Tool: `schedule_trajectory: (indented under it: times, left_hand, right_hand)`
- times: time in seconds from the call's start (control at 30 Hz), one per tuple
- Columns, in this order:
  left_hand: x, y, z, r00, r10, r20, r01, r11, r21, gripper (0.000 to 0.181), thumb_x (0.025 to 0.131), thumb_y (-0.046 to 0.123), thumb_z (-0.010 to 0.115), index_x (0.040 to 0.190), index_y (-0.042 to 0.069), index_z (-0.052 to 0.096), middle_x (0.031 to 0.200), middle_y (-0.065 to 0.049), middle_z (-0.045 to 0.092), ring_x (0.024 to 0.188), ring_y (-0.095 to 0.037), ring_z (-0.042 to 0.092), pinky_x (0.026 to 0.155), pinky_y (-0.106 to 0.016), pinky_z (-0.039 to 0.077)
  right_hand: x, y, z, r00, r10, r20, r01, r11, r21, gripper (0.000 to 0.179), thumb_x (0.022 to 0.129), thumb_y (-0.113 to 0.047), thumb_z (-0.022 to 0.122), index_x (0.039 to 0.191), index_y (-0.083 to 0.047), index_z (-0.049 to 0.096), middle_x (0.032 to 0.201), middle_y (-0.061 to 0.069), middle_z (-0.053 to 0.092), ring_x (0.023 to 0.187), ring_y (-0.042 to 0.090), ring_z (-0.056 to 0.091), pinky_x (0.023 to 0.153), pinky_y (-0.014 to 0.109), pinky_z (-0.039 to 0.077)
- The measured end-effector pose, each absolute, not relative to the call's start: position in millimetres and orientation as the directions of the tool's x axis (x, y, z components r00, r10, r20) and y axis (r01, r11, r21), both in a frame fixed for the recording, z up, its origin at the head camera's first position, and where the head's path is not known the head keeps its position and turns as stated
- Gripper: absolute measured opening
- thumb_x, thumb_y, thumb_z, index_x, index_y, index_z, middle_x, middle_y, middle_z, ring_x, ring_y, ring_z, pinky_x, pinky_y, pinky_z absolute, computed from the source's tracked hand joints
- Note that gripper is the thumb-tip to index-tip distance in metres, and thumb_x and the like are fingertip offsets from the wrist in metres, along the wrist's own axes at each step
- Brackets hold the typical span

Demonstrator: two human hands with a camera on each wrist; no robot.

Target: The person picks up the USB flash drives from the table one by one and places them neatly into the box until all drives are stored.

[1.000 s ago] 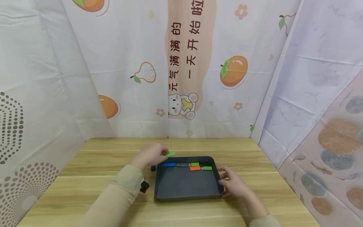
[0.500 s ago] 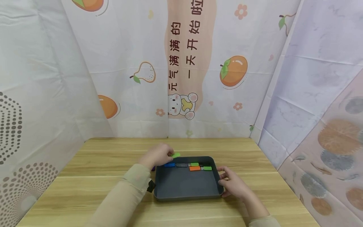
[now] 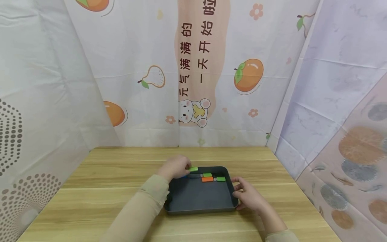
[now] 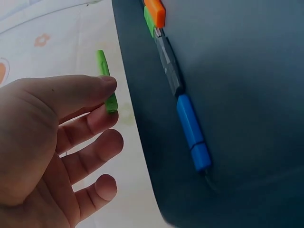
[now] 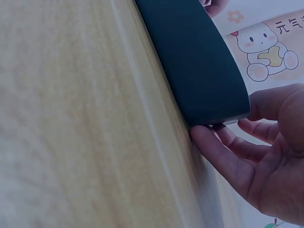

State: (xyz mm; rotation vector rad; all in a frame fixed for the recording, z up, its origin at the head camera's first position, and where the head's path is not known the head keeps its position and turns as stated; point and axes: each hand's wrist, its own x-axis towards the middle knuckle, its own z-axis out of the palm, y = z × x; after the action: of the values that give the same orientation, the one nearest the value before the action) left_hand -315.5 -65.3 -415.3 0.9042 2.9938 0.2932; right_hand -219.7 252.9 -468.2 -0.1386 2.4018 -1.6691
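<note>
Two beige cloth sleeves [image 3: 137, 210] reach over the near side of the table [image 3: 69, 201], its top pale, streaky wood grain. On it sits the tray [image 3: 199, 198], a shallow, dull dark-grey oblong with rounded corners. The right hand [image 3: 249, 195] grips its right edge by the near-right corner, thumb at the rim, fingers against the outer wall; that hold likely steadies it. Toward the tray's far-right corner lie an orange stick [image 3: 207, 179] and, in line, a green stick [image 3: 221, 179], a metal plug between them. Nearer the far edge, a second green stick [image 3: 207, 175], a grey stick [image 4: 169, 66] and a glossy blue stick [image 4: 194, 133] lie end to end, as if set in a row. At that edge, a little left of its middle, the left hand [image 3: 175, 167] pinches a slim lime-green piece [image 4: 102, 61] between thumb and forefinger, a hold that seems suited to so small a thing. Whether it is over the tray or past the rim, I cannot tell. Behind the table's far edge hangs a creased white curtain [image 3: 121, 67] printed with fruit.
</note>
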Motion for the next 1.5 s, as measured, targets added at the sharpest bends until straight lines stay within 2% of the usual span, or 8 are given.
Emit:
schedule_trajectory:
  times: [0.2, 0.33, 0.5, 1.2, 1.5]
  left_hand:
    - [-317, -57, -419, -0.828, 0.56, 0.034, 0.558, 0.814, 0.161, 0.007, 0.092, 0.019, 0.076, 0.086, 0.021, 0.073, 0.079, 0.008, 0.06, 0.071, -0.012, 0.052, 0.068, -0.033, 0.047]
    - [-317, -53, -420, -0.827, 0.562, 0.029, 0.559, 0.815, 0.155, 0.002, 0.092, 0.019, 0.076, 0.09, 0.019, 0.077, 0.085, 0.009, 0.065, 0.073, -0.01, 0.055, 0.072, -0.032, 0.05]
    - [-314, -48, -420, -0.827, 0.562, 0.0, 0.555, 0.817, 0.156, 0.005, 0.09, 0.017, 0.076, 0.093, 0.018, 0.079, 0.087, 0.008, 0.068, 0.074, -0.009, 0.057, 0.073, -0.033, 0.052]
    - [-316, -39, -438, -0.845, 0.533, -0.041, 0.525, 0.842, 0.125, 0.005, 0.086, 0.013, 0.076, 0.083, 0.018, 0.076, 0.08, 0.007, 0.064, 0.067, -0.011, 0.055, 0.066, -0.032, 0.05]
    - [-318, -38, -444, -0.854, 0.514, -0.079, 0.506, 0.856, 0.101, 0.015, 0.085, 0.013, 0.079, 0.075, 0.02, 0.07, 0.074, 0.008, 0.06, 0.065, -0.012, 0.054, 0.062, -0.032, 0.048]
  right_hand:
    - [-220, 253, -468, -0.972, -0.198, -0.123, 0.048, 0.346, -0.937, 0.046, 0.097, 0.005, 0.053, 0.142, -0.002, 0.045, 0.113, 0.023, 0.049, 0.085, 0.03, 0.062, 0.058, 0.049, 0.058]
    - [-220, 253, -469, -0.972, -0.201, -0.123, 0.049, 0.34, -0.939, 0.047, 0.097, 0.005, 0.053, 0.142, -0.002, 0.045, 0.113, 0.023, 0.049, 0.085, 0.03, 0.062, 0.058, 0.049, 0.058]
    - [-221, 253, -469, -0.972, -0.199, -0.125, 0.051, 0.342, -0.939, 0.047, 0.097, 0.005, 0.053, 0.143, -0.002, 0.044, 0.113, 0.023, 0.048, 0.085, 0.03, 0.062, 0.058, 0.049, 0.058]
    - [-220, 254, -469, -0.97, -0.202, -0.136, 0.062, 0.334, -0.941, 0.047, 0.098, 0.004, 0.052, 0.143, -0.003, 0.044, 0.114, 0.024, 0.049, 0.084, 0.031, 0.062, 0.058, 0.049, 0.058]
    - [-219, 253, -467, -0.969, -0.203, -0.138, 0.064, 0.334, -0.94, 0.047, 0.098, 0.004, 0.053, 0.143, -0.003, 0.044, 0.114, 0.024, 0.049, 0.085, 0.031, 0.062, 0.058, 0.049, 0.058]
